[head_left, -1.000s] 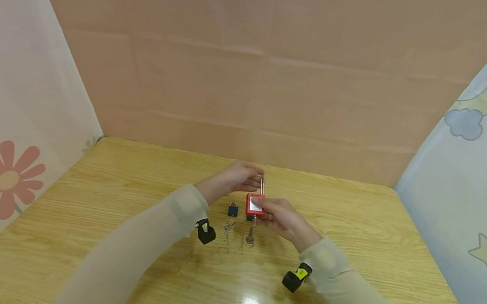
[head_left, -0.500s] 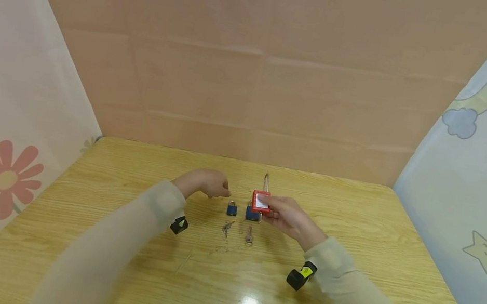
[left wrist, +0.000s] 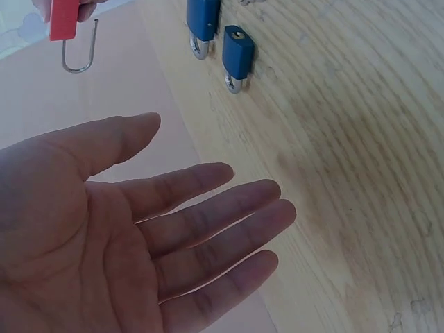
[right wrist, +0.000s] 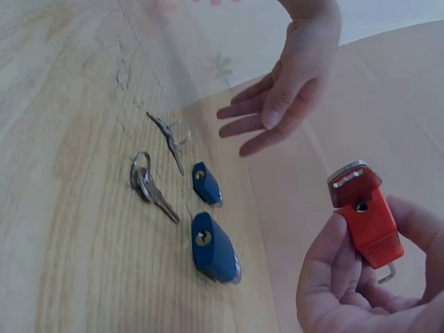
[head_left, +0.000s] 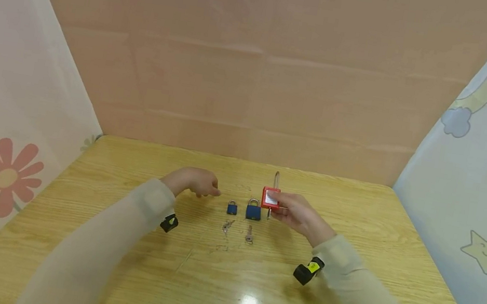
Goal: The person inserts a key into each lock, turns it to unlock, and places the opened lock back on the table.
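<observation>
My right hand (head_left: 302,216) holds a red padlock (head_left: 270,198) raised over the table, thumb across its white label. Its long metal shackle (left wrist: 81,66) is out, one end free of the body in the left wrist view. The right wrist view shows its keyhole end, where a metal-edged piece (right wrist: 355,177) sticks out. My left hand (left wrist: 159,229) holds nothing; its fingers are extended and apart, left of the blue padlocks. The larger blue padlock (head_left: 253,212) and the smaller blue padlock (head_left: 232,208) stand on the table between the hands, shackles away from me.
Below the blue padlocks lie two sets of keys on rings, the left keys (head_left: 227,226) and the right keys (head_left: 249,236). The wooden table (head_left: 203,293) meets a plain back wall (head_left: 252,95) and patterned side walls.
My left hand has come away from the red padlock's shackle and moved left. The right hand has carried the red padlock rightward and slightly farther off, uncovering the larger blue padlock.
</observation>
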{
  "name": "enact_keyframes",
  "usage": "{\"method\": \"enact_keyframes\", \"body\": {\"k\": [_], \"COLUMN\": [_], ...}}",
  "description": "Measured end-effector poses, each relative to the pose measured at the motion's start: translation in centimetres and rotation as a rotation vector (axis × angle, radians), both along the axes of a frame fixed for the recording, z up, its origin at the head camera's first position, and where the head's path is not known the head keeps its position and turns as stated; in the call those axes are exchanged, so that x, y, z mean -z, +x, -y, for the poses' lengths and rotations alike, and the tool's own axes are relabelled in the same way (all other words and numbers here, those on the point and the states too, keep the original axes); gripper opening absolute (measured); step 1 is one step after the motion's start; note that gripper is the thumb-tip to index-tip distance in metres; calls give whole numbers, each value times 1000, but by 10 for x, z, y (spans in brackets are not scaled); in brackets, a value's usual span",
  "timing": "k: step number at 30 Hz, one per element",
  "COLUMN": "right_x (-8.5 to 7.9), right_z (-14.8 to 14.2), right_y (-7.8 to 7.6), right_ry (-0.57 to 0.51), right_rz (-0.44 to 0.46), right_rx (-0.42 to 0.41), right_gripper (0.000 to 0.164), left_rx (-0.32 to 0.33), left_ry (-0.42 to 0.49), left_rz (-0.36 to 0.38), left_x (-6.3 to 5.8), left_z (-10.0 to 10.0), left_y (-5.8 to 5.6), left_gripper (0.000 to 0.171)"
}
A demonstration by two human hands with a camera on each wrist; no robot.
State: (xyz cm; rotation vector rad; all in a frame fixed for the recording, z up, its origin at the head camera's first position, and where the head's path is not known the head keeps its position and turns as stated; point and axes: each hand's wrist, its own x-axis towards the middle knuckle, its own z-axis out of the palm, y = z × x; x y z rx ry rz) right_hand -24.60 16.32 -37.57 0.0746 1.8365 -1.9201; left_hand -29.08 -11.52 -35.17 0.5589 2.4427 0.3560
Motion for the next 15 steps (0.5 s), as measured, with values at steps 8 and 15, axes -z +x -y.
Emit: {"method": "enact_keyframes", "body": {"k": [8, 15], "right_x": [-2, 3], "right_z": [-14, -28], "right_y": [-15, -33], "right_ry": [142, 456], "right_rz": [-86, -143], "right_rx": [11, 36], "right_gripper": [57, 52], "left_rx": [3, 7], "left_ry": [-17, -18], "left_rz": [1, 11], "left_x": [0, -2], "left_z": [1, -1], "left_y": [0, 2], "left_gripper": [42, 44]}}
